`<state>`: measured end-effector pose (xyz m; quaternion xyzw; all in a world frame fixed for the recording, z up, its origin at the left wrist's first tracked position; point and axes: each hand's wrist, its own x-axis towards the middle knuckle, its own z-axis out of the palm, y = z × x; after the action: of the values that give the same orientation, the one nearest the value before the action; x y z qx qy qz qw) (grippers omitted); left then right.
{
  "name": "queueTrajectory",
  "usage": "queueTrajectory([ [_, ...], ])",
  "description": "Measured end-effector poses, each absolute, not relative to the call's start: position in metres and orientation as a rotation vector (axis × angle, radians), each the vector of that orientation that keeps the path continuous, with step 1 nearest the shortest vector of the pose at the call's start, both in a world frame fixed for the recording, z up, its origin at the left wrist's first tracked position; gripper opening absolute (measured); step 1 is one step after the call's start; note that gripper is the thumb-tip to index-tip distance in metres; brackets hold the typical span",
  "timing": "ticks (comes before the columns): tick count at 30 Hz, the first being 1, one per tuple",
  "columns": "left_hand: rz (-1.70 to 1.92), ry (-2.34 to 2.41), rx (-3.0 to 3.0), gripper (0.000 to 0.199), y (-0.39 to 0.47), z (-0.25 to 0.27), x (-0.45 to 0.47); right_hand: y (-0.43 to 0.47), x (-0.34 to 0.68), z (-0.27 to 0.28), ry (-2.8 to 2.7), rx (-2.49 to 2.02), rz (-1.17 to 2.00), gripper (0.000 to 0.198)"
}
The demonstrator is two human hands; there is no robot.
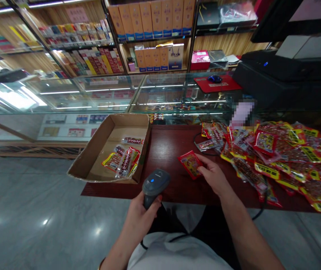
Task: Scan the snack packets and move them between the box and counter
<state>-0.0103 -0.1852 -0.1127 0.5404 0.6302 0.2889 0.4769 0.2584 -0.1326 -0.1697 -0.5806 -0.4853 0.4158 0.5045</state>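
Observation:
My left hand point(143, 213) is closed round the handle of a dark grey barcode scanner point(157, 181), which shows a small blue light on top. Between the thumb and fingers of my right hand point(211, 173) is a small red snack packet point(190, 164), held just above the dark red tabletop point(166, 150). Left of the scanner, an open cardboard box point(92, 150) holds several snack packets point(125, 161). To the right of my right hand spreads a large heap of red and yellow snack packets point(284, 150).
Behind the tabletop runs a glass display counter point(160, 90), with a computer mouse point(214, 78) on a red mat point(202, 85). A black printer point(284, 71) stands at the back right. Shelves with orange boxes point(154, 18) line the wall. A black cable point(261, 206) hangs over the front edge.

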Motion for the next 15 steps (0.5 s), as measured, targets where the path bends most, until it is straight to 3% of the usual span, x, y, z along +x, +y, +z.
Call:
queueTrajectory([
  [4, 0.704, 1.536, 1.326, 0.031, -0.184, -0.113, -0.009, -0.135, 0.268, -0.166, -1.316, -1.398, 1.043, 0.059],
  [8, 0.689, 1.528, 1.331, 0.029, -0.183, -0.11, -0.007, -0.135, 0.272, -0.163, -1.092, -1.369, 0.907, 0.029],
  [10, 0.686, 1.524, 1.332, 0.028, -0.183, -0.109, -0.006, -0.135, 0.272, -0.162, -0.907, -1.322, 0.895, 0.022],
  [15, 0.692, 1.528, 1.329, 0.025, -0.183, -0.109, -0.007, -0.131, 0.268, -0.164, -0.692, -1.209, 1.099, 0.057],
])
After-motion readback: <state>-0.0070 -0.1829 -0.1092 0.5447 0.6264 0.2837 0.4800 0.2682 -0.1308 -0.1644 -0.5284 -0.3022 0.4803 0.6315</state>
